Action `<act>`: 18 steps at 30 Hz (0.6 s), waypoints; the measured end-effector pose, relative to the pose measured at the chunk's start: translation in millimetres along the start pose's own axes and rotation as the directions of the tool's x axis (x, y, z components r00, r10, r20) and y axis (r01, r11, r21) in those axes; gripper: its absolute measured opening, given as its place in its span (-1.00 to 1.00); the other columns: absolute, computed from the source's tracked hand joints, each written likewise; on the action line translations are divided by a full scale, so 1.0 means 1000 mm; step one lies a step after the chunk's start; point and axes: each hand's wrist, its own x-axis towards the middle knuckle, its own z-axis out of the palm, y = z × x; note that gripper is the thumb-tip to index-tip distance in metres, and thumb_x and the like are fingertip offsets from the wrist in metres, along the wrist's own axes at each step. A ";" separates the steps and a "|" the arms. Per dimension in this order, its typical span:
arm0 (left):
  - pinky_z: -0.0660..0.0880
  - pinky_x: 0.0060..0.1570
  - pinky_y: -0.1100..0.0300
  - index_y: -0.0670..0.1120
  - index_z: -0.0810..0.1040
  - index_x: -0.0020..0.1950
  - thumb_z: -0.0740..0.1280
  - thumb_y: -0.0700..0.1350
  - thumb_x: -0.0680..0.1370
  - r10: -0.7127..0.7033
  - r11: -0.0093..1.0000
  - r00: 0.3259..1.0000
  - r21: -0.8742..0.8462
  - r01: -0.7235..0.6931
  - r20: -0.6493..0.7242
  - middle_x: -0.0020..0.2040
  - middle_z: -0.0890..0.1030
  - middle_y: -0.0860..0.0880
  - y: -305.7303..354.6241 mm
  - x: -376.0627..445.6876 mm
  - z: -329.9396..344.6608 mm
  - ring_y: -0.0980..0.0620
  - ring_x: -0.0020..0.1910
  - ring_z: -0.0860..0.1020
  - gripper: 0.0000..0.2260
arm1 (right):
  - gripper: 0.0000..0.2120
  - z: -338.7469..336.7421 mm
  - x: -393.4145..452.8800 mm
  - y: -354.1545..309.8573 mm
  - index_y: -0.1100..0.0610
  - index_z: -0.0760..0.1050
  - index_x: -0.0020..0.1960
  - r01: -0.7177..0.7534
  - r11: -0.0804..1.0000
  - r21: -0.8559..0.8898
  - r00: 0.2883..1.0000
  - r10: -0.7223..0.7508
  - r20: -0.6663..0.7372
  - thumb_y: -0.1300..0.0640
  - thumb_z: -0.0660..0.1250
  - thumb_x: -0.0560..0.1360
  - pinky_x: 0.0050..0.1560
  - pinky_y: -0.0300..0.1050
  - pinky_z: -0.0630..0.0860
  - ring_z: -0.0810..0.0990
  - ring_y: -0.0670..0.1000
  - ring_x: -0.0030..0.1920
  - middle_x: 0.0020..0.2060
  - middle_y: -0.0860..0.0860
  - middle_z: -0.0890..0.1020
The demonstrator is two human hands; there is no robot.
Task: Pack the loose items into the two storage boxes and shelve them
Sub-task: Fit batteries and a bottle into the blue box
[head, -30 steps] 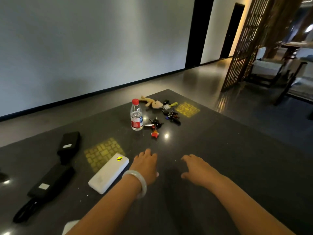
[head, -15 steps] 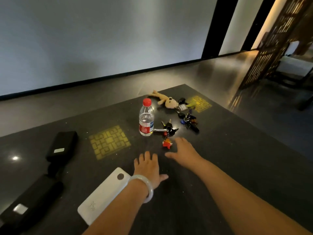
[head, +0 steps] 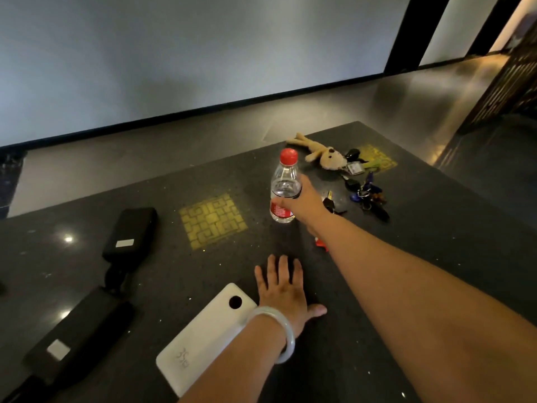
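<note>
— What am I seeing on the table [head: 436, 257]?

— My right hand [head: 308, 203] is wrapping round the bottle [head: 285, 187], fingers curled on its lower half; the bottle is standing upright on the dark top. My left hand [head: 283, 292] is lying flat, fingers spread, holding nothing, just beside the power bank [head: 203, 335].

— And the rest?

— A plush toy [head: 319, 154] and keys [head: 364, 190] are lying right of the bottle; two black pouches [head: 130, 234] are sitting far left.

dark speckled stone table [head: 436, 257] with a clear red-capped plastic water bottle [head: 284, 187], white rectangular power bank [head: 203, 338], beige plush toy [head: 322, 154], key bunches [head: 366, 193], and two black pouches [head: 130, 234].
</note>
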 end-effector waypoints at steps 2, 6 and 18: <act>-0.32 0.40 -0.25 -0.02 -0.22 0.57 0.21 0.36 0.48 0.000 1.000 1.000 0.001 0.000 0.009 0.57 -0.22 -0.10 0.000 0.001 0.000 -0.21 0.52 -0.29 -0.10 | -0.36 0.004 -0.003 0.003 0.11 0.28 0.37 -0.008 0.999 0.031 1.000 0.008 -0.027 0.23 0.50 0.39 0.22 -0.07 0.39 0.46 0.04 0.24 0.24 0.05 0.50; -0.29 0.43 -0.23 -0.02 -0.20 0.58 0.21 0.34 0.49 0.014 1.000 1.000 -0.027 -0.014 -0.010 0.57 -0.20 -0.10 -0.001 -0.003 -0.001 -0.20 0.52 -0.28 -0.12 | -0.43 -0.003 -0.027 0.010 0.10 0.32 0.30 0.008 0.999 0.044 0.999 -0.006 -0.045 0.23 0.50 0.38 0.11 -0.14 0.40 0.50 -0.01 0.12 0.08 -0.02 0.52; 0.07 0.51 0.01 -0.06 -0.02 0.57 0.23 0.13 0.59 0.032 0.882 0.982 -0.457 -0.116 -0.188 0.58 0.04 -0.05 0.025 -0.091 0.003 -0.02 0.55 0.01 -0.32 | -0.41 -0.078 -0.203 0.040 -0.10 0.31 0.28 -0.118 0.991 -0.057 0.987 0.111 -0.114 0.10 0.52 0.37 0.07 -0.23 0.36 0.47 -0.14 0.12 0.02 -0.25 0.49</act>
